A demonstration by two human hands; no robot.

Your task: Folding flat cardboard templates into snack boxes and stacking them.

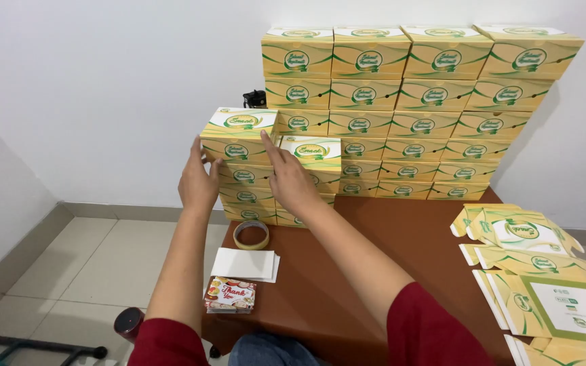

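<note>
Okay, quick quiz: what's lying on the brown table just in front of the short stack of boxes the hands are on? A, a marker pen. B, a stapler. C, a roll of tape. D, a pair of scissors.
C: a roll of tape lies flat on the brown table, just below the left hand and right hand, which press the top box.

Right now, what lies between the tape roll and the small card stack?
In the head view, white paper sheets lie between tape roll and card stack.
</note>
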